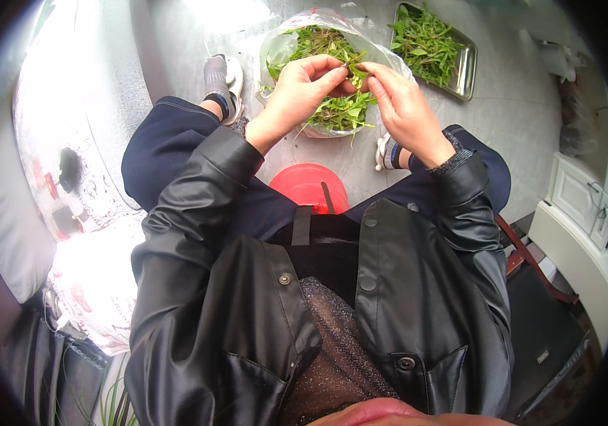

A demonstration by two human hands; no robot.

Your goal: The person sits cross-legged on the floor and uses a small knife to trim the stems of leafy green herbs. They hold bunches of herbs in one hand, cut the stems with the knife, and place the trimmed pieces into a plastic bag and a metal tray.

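Note:
A clear plastic bag (pixel 277 50) stands open on the floor between my feet, filled with leafy green plants (pixel 344 114). Above its middle, my left hand (pixel 304 88) pinches a small dark bit of plant between thumb and forefinger. My right hand (pixel 399 101) is close beside it on the right, its thumb and fingertips closed on the green stem or leaf of the same piece; the exact spot is partly hidden by the fingers. Beyond the bag at the right lies a rectangular metal tray (pixel 467 74) with a heap of similar greens (pixel 426 45) on it.
A red plastic stool or tub (pixel 309 183) is on the grey tiled floor (pixel 511 117) between my knees. At the left is a sofa (pixel 107 80) with a white patterned cover. A white cabinet (pixel 575 186) and a black bag (pixel 538 314) with a brown strap are at the right.

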